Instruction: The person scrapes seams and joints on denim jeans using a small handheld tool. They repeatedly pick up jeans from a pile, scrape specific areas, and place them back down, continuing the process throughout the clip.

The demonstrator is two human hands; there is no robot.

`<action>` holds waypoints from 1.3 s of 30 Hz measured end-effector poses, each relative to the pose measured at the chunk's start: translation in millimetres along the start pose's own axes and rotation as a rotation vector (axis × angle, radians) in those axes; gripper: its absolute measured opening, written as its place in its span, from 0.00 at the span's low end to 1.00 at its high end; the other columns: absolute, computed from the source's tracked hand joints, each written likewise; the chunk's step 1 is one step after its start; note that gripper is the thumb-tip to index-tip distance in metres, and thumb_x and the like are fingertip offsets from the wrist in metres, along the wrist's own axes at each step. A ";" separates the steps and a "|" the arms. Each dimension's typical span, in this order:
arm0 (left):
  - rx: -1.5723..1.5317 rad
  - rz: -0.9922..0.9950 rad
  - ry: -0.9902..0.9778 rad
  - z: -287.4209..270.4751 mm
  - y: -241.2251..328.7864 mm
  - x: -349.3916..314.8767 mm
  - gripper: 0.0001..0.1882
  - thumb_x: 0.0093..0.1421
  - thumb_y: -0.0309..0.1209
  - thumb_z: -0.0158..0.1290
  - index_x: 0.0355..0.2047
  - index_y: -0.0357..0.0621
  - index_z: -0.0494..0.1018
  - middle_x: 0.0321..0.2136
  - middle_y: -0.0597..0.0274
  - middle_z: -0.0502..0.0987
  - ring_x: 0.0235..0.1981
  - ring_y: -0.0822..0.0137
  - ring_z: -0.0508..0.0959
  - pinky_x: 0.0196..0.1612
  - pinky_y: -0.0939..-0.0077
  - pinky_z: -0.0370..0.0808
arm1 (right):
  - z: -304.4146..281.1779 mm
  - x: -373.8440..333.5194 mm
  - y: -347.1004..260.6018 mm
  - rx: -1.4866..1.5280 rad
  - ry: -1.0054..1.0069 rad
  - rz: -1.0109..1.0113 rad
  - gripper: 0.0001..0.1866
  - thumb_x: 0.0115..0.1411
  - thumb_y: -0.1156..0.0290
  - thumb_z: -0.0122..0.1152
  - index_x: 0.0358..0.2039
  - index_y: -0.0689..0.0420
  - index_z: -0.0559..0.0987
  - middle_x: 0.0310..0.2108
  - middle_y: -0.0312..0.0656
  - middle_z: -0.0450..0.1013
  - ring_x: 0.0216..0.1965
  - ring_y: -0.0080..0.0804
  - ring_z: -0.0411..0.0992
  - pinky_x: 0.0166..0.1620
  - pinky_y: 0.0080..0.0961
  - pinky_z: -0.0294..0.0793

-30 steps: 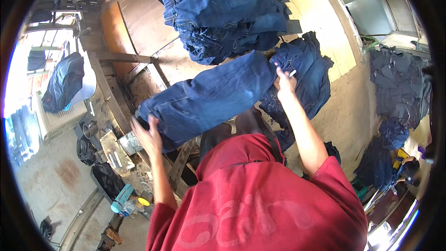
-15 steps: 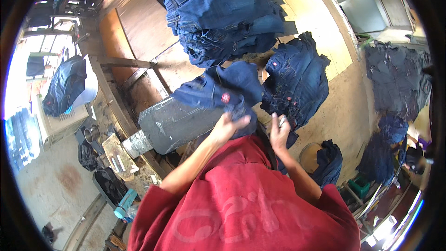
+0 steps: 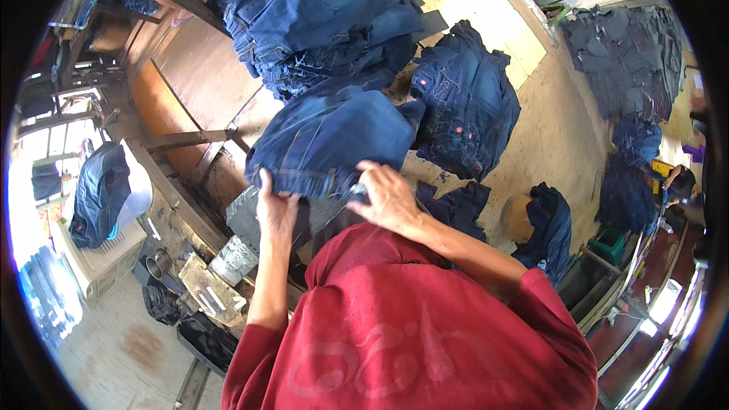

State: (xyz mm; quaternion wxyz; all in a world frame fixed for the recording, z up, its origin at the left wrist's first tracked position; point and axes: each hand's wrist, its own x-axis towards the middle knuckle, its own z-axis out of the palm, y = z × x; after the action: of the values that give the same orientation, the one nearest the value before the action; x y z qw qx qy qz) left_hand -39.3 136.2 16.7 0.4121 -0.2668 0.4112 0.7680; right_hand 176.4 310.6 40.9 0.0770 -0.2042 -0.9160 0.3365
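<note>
A pair of blue denim jeans (image 3: 326, 133) is spread in front of me, its waistband edge nearest my body, partly covering a dark grey padded board (image 3: 254, 216). My left hand (image 3: 275, 211) grips the left part of that edge, thumb on top. At the right part, my right hand (image 3: 389, 196) is closed round a small silvery object (image 3: 358, 193) whose kind I cannot make out. Its fingers lie against the denim. Just right of the jeans lies a heap of dark blue denim garments (image 3: 467, 102) with small red round marks.
A tall denim pile (image 3: 319, 19) stands beyond. Dark grey garments (image 3: 626, 61) lie far right. More denim (image 3: 548, 224) hangs over a round stool (image 3: 519, 220). On the left are a wooden frame (image 3: 175, 190), a small board with white sticks (image 3: 206, 292) and draped jeans (image 3: 102, 193).
The bunched denim garment has been spread out over the padded board, waistband toward me. My left hand moved left along it; my right hand came left onto the denim.
</note>
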 end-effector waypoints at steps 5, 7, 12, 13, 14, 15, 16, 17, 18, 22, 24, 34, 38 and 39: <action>-0.051 0.129 -0.080 -63.0 6.5 -63.1 0.31 0.76 0.49 0.56 0.70 0.42 0.71 0.66 0.53 0.78 0.66 0.54 0.77 0.72 0.49 0.71 | 19.1 8.9 -43.7 0.466 -0.631 0.041 0.31 0.55 0.51 0.83 0.49 0.61 0.80 0.43 0.49 0.83 0.45 0.50 0.83 0.51 0.43 0.82; 0.257 0.082 -0.101 -78.5 -20.4 -91.0 0.28 0.72 0.36 0.64 0.69 0.41 0.72 0.64 0.59 0.80 0.63 0.61 0.78 0.69 0.58 0.73 | 11.7 16.2 -38.3 0.606 -0.656 0.098 0.28 0.59 0.55 0.83 0.50 0.60 0.81 0.42 0.46 0.84 0.42 0.39 0.84 0.51 0.36 0.82; 0.828 -0.112 -0.068 -139.9 -28.5 -122.1 0.19 0.62 0.21 0.71 0.54 0.38 0.84 0.49 0.67 0.88 0.48 0.74 0.83 0.61 0.71 0.78 | -3.2 39.7 -5.5 0.999 0.007 0.337 0.11 0.76 0.72 0.63 0.35 0.53 0.71 0.49 0.46 0.83 0.44 0.19 0.80 0.45 0.22 0.79; 0.889 -0.062 -0.047 -150.7 -17.3 -124.9 0.20 0.63 0.19 0.70 0.55 0.37 0.83 0.52 0.66 0.87 0.48 0.74 0.83 0.61 0.69 0.78 | 0.9 41.8 -5.0 0.886 0.043 0.315 0.11 0.78 0.67 0.60 0.36 0.53 0.70 0.51 0.48 0.82 0.41 0.20 0.77 0.42 0.19 0.76; 0.939 -0.114 -0.028 -159.4 0.4 -125.9 0.21 0.64 0.21 0.70 0.57 0.35 0.82 0.53 0.65 0.87 0.50 0.72 0.83 0.61 0.67 0.78 | 4.4 38.5 -6.9 1.011 -0.248 0.453 0.11 0.79 0.66 0.59 0.37 0.53 0.70 0.51 0.48 0.82 0.42 0.21 0.77 0.44 0.19 0.76; 1.026 -0.054 0.027 -163.5 18.6 -128.3 0.20 0.63 0.24 0.71 0.55 0.36 0.83 0.50 0.63 0.88 0.48 0.72 0.83 0.59 0.67 0.79 | 10.7 35.7 -10.5 1.121 -0.517 0.609 0.12 0.79 0.65 0.58 0.38 0.54 0.70 0.51 0.48 0.82 0.42 0.23 0.78 0.45 0.20 0.77; 1.090 -0.018 0.087 -162.6 37.6 -130.5 0.19 0.63 0.27 0.72 0.53 0.37 0.84 0.47 0.61 0.89 0.46 0.73 0.84 0.57 0.68 0.80 | 13.6 28.0 -14.6 1.224 -0.820 0.749 0.12 0.80 0.63 0.57 0.39 0.54 0.69 0.52 0.48 0.82 0.43 0.24 0.78 0.46 0.20 0.77; 1.358 0.032 0.183 -156.2 54.9 -131.8 0.21 0.62 0.28 0.73 0.54 0.37 0.83 0.45 0.58 0.89 0.46 0.69 0.85 0.57 0.66 0.80 | 21.7 23.4 -19.2 1.100 -1.010 0.451 0.12 0.82 0.60 0.53 0.45 0.56 0.72 0.50 0.48 0.82 0.48 0.30 0.81 0.50 0.25 0.82; 1.588 0.054 0.280 -144.1 72.0 -130.9 0.23 0.62 0.29 0.73 0.56 0.38 0.82 0.43 0.54 0.89 0.45 0.66 0.86 0.56 0.64 0.81 | 21.2 20.6 -16.2 0.653 -0.994 0.152 0.14 0.83 0.57 0.49 0.44 0.55 0.72 0.48 0.48 0.83 0.52 0.35 0.83 0.53 0.33 0.86; 1.529 0.971 0.434 -45.9 92.8 -88.7 0.30 0.61 0.37 0.74 0.61 0.41 0.77 0.47 0.48 0.87 0.50 0.56 0.87 0.56 0.59 0.83 | 14.3 14.3 -7.9 0.941 -0.525 0.496 0.20 0.85 0.51 0.42 0.45 0.55 0.73 0.31 0.37 0.78 0.31 0.27 0.78 0.38 0.30 0.79; 1.457 0.926 0.074 12.5 72.6 -41.2 0.29 0.63 0.36 0.72 0.62 0.38 0.77 0.52 0.48 0.86 0.54 0.58 0.86 0.60 0.61 0.82 | 3.3 18.2 -4.4 0.648 -0.264 0.457 0.19 0.84 0.53 0.43 0.48 0.56 0.74 0.26 0.38 0.76 0.29 0.33 0.79 0.37 0.34 0.79; 1.754 0.248 -0.795 56.4 31.9 165.3 0.42 0.71 0.70 0.49 0.40 0.38 0.87 0.35 0.38 0.85 0.40 0.46 0.88 0.49 0.53 0.82 | 34.7 43.8 -64.4 0.212 0.011 0.170 0.15 0.69 0.75 0.69 0.55 0.58 0.80 0.33 0.47 0.84 0.34 0.46 0.86 0.36 0.36 0.83; 1.877 0.843 -0.596 37.4 31.4 195.8 0.39 0.71 0.68 0.51 0.28 0.43 0.89 0.21 0.44 0.84 0.24 0.43 0.87 0.32 0.53 0.83 | 63.8 67.8 -70.4 -0.057 0.070 0.014 0.10 0.63 0.78 0.72 0.45 0.56 0.87 0.33 0.41 0.86 0.26 0.35 0.82 0.31 0.31 0.81; 1.898 0.905 -0.540 35.1 28.3 201.1 0.36 0.71 0.63 0.55 0.29 0.41 0.88 0.20 0.44 0.83 0.23 0.45 0.87 0.30 0.55 0.82 | 69.3 74.0 -71.7 -0.110 0.115 -0.027 0.11 0.60 0.78 0.73 0.44 0.57 0.88 0.31 0.39 0.85 0.23 0.32 0.80 0.29 0.29 0.80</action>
State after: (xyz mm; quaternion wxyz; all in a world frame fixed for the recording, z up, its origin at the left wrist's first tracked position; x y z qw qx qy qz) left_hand -170.0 240.2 -104.0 0.2060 0.5149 0.7934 0.2510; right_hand 67.0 252.0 34.8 0.1227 -0.2150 -0.9298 0.2725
